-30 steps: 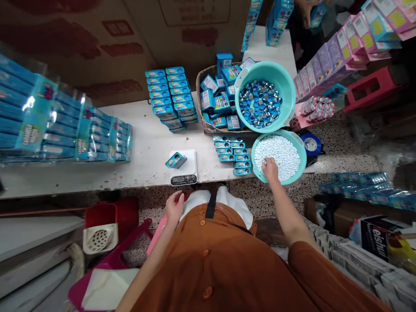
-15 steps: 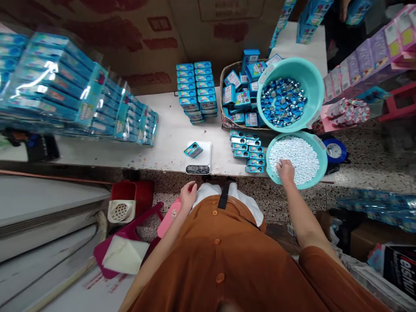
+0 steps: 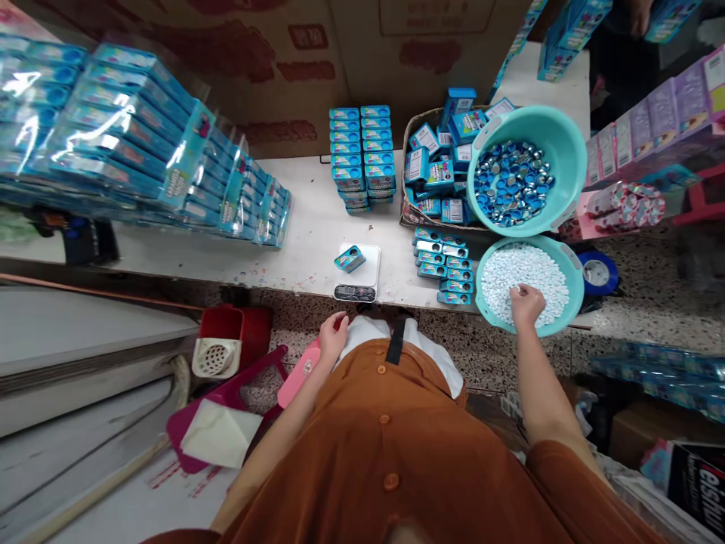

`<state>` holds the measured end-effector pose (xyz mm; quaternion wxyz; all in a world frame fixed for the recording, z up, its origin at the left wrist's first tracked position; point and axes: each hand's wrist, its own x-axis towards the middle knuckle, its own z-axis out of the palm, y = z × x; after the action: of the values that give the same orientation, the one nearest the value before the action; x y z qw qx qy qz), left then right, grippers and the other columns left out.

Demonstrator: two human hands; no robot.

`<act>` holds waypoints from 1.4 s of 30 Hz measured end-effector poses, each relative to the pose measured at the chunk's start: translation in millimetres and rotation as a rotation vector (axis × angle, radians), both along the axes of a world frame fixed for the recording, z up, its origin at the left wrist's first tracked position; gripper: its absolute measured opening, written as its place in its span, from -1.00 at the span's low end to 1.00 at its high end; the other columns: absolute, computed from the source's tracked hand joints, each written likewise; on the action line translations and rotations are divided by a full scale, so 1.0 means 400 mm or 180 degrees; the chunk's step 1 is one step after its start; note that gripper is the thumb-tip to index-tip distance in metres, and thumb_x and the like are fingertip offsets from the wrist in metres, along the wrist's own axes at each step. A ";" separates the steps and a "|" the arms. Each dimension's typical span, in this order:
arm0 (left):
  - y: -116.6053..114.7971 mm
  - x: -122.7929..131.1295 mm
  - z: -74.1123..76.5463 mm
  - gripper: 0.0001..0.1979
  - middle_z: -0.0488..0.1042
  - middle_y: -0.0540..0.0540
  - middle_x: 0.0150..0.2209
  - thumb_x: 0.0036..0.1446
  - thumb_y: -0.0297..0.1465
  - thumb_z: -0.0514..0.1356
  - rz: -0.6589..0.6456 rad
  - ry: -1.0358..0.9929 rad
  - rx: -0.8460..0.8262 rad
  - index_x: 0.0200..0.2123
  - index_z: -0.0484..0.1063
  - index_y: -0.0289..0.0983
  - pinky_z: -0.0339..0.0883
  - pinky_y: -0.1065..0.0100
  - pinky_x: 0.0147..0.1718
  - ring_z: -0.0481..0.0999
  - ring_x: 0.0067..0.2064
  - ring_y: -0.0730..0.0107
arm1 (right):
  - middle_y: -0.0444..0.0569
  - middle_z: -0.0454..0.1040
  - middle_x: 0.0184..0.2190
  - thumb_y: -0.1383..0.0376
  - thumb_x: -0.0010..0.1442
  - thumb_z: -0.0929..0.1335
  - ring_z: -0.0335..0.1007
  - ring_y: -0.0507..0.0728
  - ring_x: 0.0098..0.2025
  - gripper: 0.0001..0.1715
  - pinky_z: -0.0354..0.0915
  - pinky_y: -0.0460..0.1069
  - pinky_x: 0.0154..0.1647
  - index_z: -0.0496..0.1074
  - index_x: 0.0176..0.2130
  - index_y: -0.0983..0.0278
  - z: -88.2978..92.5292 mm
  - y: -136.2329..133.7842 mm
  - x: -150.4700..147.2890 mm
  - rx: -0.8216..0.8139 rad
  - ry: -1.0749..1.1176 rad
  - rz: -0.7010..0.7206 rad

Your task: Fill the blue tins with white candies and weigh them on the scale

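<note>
My right hand is over the white pellets in the lower teal basin, its fingers pinched together; whatever they hold is too small to name. Beside my lap, near the bench edge, my left hand hangs with fingers apart and nothing in it. A small blue box lies tilted on a white scale. Small blue boxes stand in two rows left of the pellets. Above them, the upper teal basin holds blue and silver caps.
A carton of loose blue boxes sits behind the rows, with two stacks to its left. Plastic-wrapped boxes fill the left bench. Blue tape lies right of the basins. Another person's hand shows at top right.
My right hand has moved from the basin's left side toward the middle of the pellets. The whole view has shifted slightly, and my left hand stays beside my lap.
</note>
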<state>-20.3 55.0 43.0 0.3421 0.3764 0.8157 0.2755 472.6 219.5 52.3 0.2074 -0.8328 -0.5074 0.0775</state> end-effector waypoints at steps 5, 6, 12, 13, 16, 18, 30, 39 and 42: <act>0.018 -0.057 -0.007 -0.61 0.55 -0.19 -0.17 0.08 -0.16 0.11 -0.0026 -0.0138 0.0086 -0.15 0.49 -0.30 0.34 0.17 -0.03 0.51 -0.14 0.21 | -0.17 0.29 -0.73 0.37 -0.14 0.34 0.33 0.11 -0.49 -0.91 0.31 -0.01 -0.35 0.38 -0.63 0.30 0.060 0.012 -0.043 0.0168 0.1631 -0.1416; 0.021 -0.070 -0.012 -0.60 0.55 -0.19 -0.16 0.08 -0.15 0.10 -0.0048 -0.0130 0.0112 -0.14 0.48 -0.29 0.35 0.17 -0.04 0.52 -0.14 0.22 | -0.21 0.24 -0.75 0.38 -0.14 0.34 0.30 0.07 -0.53 -0.86 0.30 -0.05 -0.42 0.32 -0.67 0.28 0.071 0.016 -0.056 0.0275 0.2135 -0.1607; 0.027 -0.132 -0.046 -0.60 0.55 -0.18 -0.15 0.07 -0.12 0.11 -0.0081 0.0022 0.0129 -0.16 0.49 -0.27 0.34 0.16 -0.02 0.51 -0.11 0.19 | -0.26 0.28 -0.66 0.37 -0.07 0.43 0.23 -0.08 -0.62 -0.72 0.33 -0.19 -0.57 0.23 -0.59 0.26 0.117 0.048 -0.096 0.0602 0.3206 -0.1640; 0.027 -0.136 -0.046 -0.59 0.55 -0.18 -0.15 0.07 -0.11 0.11 -0.0078 0.0013 0.0124 -0.16 0.49 -0.27 0.34 0.16 -0.02 0.51 -0.11 0.19 | -0.25 0.30 -0.64 0.36 -0.07 0.45 0.25 -0.09 -0.60 -0.73 0.35 -0.20 -0.55 0.25 -0.58 0.26 0.122 0.052 -0.106 0.0590 0.3335 -0.1579; 0.030 -0.139 -0.032 -0.59 0.55 -0.19 -0.15 0.07 -0.11 0.10 -0.0050 -0.0020 0.0053 -0.16 0.49 -0.27 0.34 0.16 -0.03 0.51 -0.11 0.18 | -0.20 0.39 -0.57 0.35 -0.09 0.47 0.31 -0.09 -0.56 -0.79 0.37 -0.21 -0.51 0.35 -0.53 0.30 0.132 0.061 -0.180 0.0482 0.3846 -0.1255; 0.035 -0.139 -0.019 -0.59 0.55 -0.18 -0.15 0.08 -0.12 0.10 -0.0046 -0.0041 -0.0012 -0.16 0.49 -0.26 0.34 0.16 -0.02 0.50 -0.10 0.18 | -0.19 0.43 -0.55 0.33 -0.15 0.50 0.32 -0.09 -0.55 -0.80 0.36 -0.20 -0.51 0.42 -0.49 0.31 0.133 0.070 -0.272 0.0344 0.4184 -0.0914; 0.026 -0.200 -0.014 -0.62 0.54 -0.19 -0.12 0.11 -0.16 0.09 0.0356 -0.0203 -0.0031 -0.15 0.49 -0.28 0.29 0.16 0.03 0.48 -0.06 0.18 | -0.09 0.50 -0.41 0.20 -0.04 0.41 0.37 0.02 -0.42 -0.77 0.37 -0.04 -0.30 0.52 -0.35 0.27 0.080 0.143 -0.935 -0.0344 0.2939 0.1522; -0.016 -0.232 -0.029 -0.65 0.53 -0.17 -0.12 0.10 -0.18 0.09 0.0997 -0.0326 0.0018 -0.18 0.48 -0.28 0.26 0.16 0.06 0.47 -0.04 0.20 | -0.01 0.46 -0.30 0.23 0.10 0.32 0.36 0.05 -0.37 -0.78 0.36 -0.03 -0.28 0.52 -0.30 0.26 0.052 0.164 -1.007 -0.0406 0.1934 0.2656; -0.016 -0.230 -0.025 -0.66 0.53 -0.17 -0.13 0.11 -0.19 0.09 0.1077 -0.0381 0.0029 -0.18 0.48 -0.29 0.25 0.17 0.07 0.47 -0.04 0.21 | 0.00 0.45 -0.32 0.23 0.11 0.31 0.35 0.06 -0.37 -0.78 0.37 -0.01 -0.26 0.51 -0.29 0.27 0.047 0.169 -1.009 -0.0451 0.1766 0.2728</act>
<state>-112.3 48.8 33.0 0.3371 0.2181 0.8443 0.3548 68.9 287.0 71.1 0.2268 -0.5102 -0.7225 0.4078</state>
